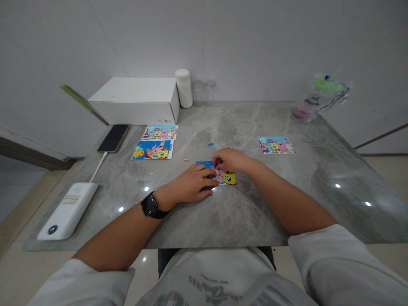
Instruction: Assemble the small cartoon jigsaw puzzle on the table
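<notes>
A small cartoon jigsaw (225,177) lies partly assembled at the middle of the grey marble table (255,212). My left hand (191,185), with a black watch on the wrist, rests flat beside it, fingertips pressing its left edge. My right hand (230,160) hovers over the top of the jigsaw, fingers curled in a pinch on a small piece that I cannot make out clearly. Two loose pieces lie just beyond: a blue one (211,144) and a tiny one (186,160).
Two finished cartoon pictures (155,149) lie at the left, another (276,145) at the right. A white box (137,100), a white bottle (184,88) and two glass jars (204,92) stand at the back. A phone (114,138) is cabled to a white power bank (68,210). A plastic bag (320,97) sits far right.
</notes>
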### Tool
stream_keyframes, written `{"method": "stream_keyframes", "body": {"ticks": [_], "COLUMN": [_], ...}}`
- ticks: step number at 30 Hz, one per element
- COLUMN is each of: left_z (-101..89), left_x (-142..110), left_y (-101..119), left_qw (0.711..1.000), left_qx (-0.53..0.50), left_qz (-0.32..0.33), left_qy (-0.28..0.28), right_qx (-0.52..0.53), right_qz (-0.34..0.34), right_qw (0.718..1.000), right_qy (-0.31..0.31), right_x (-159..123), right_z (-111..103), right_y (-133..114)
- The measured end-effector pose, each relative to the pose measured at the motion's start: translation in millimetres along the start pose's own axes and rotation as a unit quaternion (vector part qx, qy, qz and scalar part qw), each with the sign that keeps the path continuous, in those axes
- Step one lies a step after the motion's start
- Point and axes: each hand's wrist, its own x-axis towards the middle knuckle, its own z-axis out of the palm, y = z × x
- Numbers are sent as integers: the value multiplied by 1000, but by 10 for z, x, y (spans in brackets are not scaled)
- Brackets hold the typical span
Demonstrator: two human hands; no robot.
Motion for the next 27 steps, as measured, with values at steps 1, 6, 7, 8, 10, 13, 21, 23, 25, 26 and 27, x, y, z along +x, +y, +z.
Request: {"method": "stream_keyframes", "body": {"ticks": [1,6,7,8,10,13,21,23,25,26,27], "left_z": [0,-11,-13,-15,-15,-14,-28,-25,-21,-17,-13], "left_x": [0,1,2,2,4,6,3,3,5,7,9], "left_y": [0,7,9,11,12,11,17,16,12,10,7], "left_qw": [1000,1000,1000,1000,1000,1000,1000,999,999,999,999], "left_qx": [-1,1,1,1,1,3,-10,-14,-18,-20,-21], "left_qz": [0,-2,-2,-2,-5,-17,-29,-30,-32,-32,-31], "left_qy": [0,-4,-5,-7,-7,-1,-7,-6,-4,-2,-1], "right_qx": [-4,-30,-36,-41,-49,-52,-22,-15,-10,-8,-7], "right_qz": [-1,-17,-19,-22,-26,-20,26,24,24,25,27], "right_qw": [1000,999,999,999,998,998,999,999,1000,1000,1000], "right_qy": [1,16,19,22,24,25,35,28,18,14,9], "right_x": [-6,-24,-24,-22,-19,-15,-37,-45,-51,-54,-55], "right_z": [-11,-24,-17,-9,6,13,-78,-95,-99,-97,-95], "right_y": [-8,-23,-22,-21,-20,-18,52,51,33,19,4]}}
